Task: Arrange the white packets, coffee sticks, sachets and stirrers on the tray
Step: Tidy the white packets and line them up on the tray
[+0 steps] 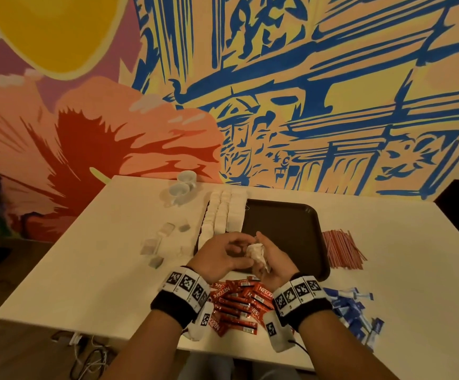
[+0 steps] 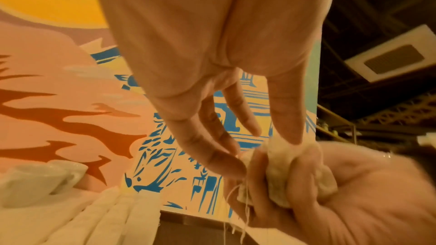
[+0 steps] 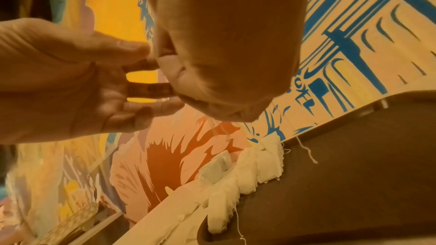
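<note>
While I sort these, held bunch: my right hand (image 1: 270, 259) is curled round a clump of white packets (image 1: 255, 249), over the near left part of the tray (image 1: 285, 229).
Left hand: my left hand (image 1: 222, 256) is loosely spread, its fingertips (image 2: 235, 169) at the packets' strings (image 2: 245, 210); whether they pinch one I cannot tell.
Feel: light, soft, easily crushed, I judge; the threads look tangle-prone.
Where to hold: by the packet body, flat between thumb and fingers, not the string.
Already on tray: rows of white packets (image 1: 222, 215) along its left edge.
Still off tray: coffee sticks (image 1: 239, 303) just nearer than it, blue sachets (image 1: 351, 305) near-right, stirrers (image 1: 342, 249) right.
</note>
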The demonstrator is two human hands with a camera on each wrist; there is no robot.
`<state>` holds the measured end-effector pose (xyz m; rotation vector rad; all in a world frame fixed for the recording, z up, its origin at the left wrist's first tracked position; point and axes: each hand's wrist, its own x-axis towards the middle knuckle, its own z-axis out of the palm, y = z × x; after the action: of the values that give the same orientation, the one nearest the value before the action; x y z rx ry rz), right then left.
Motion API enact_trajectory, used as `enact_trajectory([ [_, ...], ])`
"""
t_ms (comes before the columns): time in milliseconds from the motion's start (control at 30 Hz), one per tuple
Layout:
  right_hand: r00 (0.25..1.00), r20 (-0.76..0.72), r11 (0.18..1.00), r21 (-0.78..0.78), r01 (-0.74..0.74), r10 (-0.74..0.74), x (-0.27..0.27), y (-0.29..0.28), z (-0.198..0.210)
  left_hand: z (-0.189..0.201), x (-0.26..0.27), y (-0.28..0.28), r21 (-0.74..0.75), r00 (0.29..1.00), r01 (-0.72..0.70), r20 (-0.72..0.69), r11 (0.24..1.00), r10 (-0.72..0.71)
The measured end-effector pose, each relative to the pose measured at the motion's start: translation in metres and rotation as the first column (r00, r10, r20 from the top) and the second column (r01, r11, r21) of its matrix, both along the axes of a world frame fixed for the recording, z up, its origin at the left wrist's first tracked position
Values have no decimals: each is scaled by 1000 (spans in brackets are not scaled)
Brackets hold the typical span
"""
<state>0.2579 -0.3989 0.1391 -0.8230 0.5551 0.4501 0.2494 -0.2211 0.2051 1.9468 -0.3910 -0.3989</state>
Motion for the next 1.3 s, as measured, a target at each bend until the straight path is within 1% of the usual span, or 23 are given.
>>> enact_trajectory([
  [67, 1000, -2, 999, -43, -5, 5, -1, 5, 5, -4, -3, -1, 41, 995, 10, 97, 999, -14],
  [133, 1000, 3, 998, -53, -17, 17, -2, 10, 10, -8, -3, -2, 64, 983, -21, 181, 998, 9],
  [233, 999, -5, 999, -38, -37, 36, -5, 12, 19, -8, -1, 0, 51, 974, -61, 221, 997, 48],
  [267, 999, -9, 999, -32, -31, 31, -6, 13, 23, -6, -1, 2, 15, 977, -73, 200, 997, 69],
  [367, 1000, -24, 1000, -25, -5, 4, -9, 13, 32, 3, 1, 5, -125, 993, -100, 56, 987, 108],
  [467, 998, -55, 999, 50, 15, -13, -12, 14, 32, 12, 3, 5, -230, 989, -143, -62, 963, 132],
  [567, 1000, 4, 998, 50, -30, 30, -15, 12, 31, 18, 6, 6, -277, 970, -239, -117, 931, 214],
  [667, 989, 64, 989, 51, -136, 133, -23, 7, 41, 20, 9, 9, -294, 955, -295, -131, 909, 268],
  [733, 977, 99, 982, 11, -188, 186, -27, 5, 46, 19, 10, 11, -306, 948, -314, -153, 899, 279],
  [867, 932, 256, 964, -141, -225, 255, -33, 12, 48, 17, 8, 13, -289, 952, -290, -186, 913, 243],
  [1000, 882, 324, 923, -293, -250, 341, -36, 17, 50, 17, 3, 12, -303, 948, -278, -237, 912, 210],
  [1067, 867, 340, 903, -358, -239, 365, -37, 18, 51, 14, 5, 15, -289, 944, -286, -247, 914, 217],
  [1200, 863, 325, 855, -477, -204, 387, -37, 17, 49, 14, 11, 24, -187, 951, -292, -162, 938, 264],
  [1300, 864, 307, 832, -517, -201, 400, -37, 15, 48, 15, 16, 28, -136, 959, -269, -132, 953, 252],
])
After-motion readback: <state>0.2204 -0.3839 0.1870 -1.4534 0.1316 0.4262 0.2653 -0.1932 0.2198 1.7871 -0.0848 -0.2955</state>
